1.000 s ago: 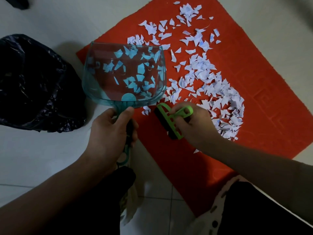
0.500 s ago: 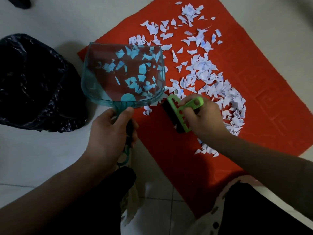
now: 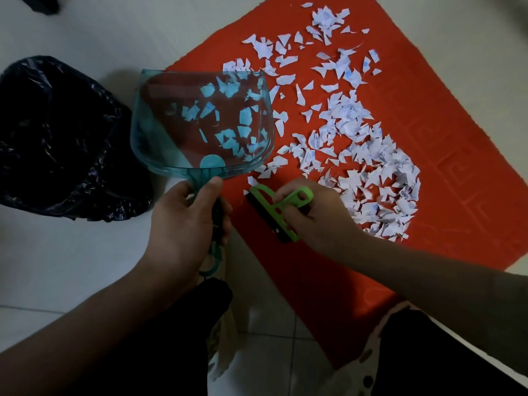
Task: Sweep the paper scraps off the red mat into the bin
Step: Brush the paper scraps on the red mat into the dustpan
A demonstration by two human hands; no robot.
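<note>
Back toward my knees goes the brush (image 3: 273,214), off the paper scraps (image 3: 368,172).
My right hand (image 3: 317,218) grips it; my left hand (image 3: 185,221) clasps the dustpan (image 3: 200,127) over the red mat (image 3: 457,132), beside the bin (image 3: 63,138).

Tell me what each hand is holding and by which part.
The left hand grips the teal dustpan by its handle. The right hand holds the green brush by its looped handle.

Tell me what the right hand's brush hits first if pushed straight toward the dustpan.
Likely the few loose paper scraps just ahead of the green brush, then the teal dustpan side wall; height is unclear.
</note>
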